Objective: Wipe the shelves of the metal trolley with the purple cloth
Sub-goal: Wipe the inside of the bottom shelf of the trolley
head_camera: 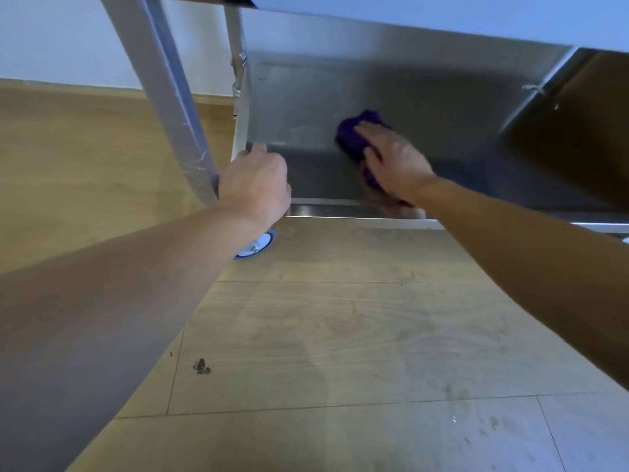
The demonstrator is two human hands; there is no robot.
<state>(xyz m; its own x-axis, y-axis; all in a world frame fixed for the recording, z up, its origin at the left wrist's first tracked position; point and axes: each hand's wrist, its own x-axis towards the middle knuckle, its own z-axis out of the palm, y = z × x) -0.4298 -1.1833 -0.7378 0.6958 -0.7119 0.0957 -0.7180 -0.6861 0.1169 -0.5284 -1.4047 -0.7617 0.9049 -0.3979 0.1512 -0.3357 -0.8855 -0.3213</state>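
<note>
Lying beneath right hand (fingers flat), purple cloth.

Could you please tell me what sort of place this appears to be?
Probably an indoor room, perhaps domestic: a wood-look plank floor, a plain pale wall, and a wheeled metal trolley.

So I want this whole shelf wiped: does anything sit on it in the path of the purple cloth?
Nothing visible does. The crumpled purple cloth under the right hand lies on the flat lower steel shelf, whose surface shows bare to both sides. The left hand grips only its near-left corner.
</note>
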